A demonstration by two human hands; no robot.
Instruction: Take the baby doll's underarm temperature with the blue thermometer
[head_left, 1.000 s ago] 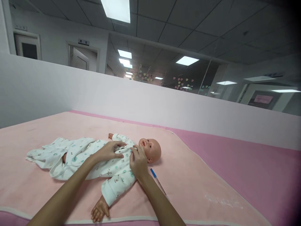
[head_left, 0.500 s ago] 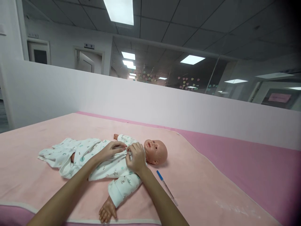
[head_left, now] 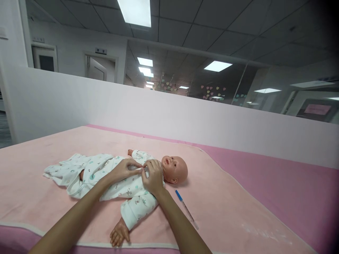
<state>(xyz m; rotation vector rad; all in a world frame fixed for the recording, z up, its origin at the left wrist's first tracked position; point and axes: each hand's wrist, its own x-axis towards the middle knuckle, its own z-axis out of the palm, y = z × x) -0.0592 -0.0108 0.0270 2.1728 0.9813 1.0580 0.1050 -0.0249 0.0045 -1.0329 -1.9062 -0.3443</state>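
A baby doll (head_left: 175, 169) lies on its back, its head to the right, dressed in a white printed outfit (head_left: 116, 190). Over the doll's chest, my left hand (head_left: 127, 170) has thumb and fingers brought together at the front of the outfit. My right hand (head_left: 153, 176) meets it there from the head side, fingers bent and pinched at the cloth near the neck. The fingertips of both hands almost touch. What exactly lies between them is too small to tell. The doll's near arm stretches toward the front edge.
A pen with a blue cap (head_left: 186, 209) lies right of my right forearm. Beneath everything is a pink padded mat (head_left: 225, 211) with a pale border. A low white partition (head_left: 159, 113) stands behind, with glass above it.
The fingers of my left hand have closed in toward my right fingertips at the doll's chest. My right hand has barely moved.
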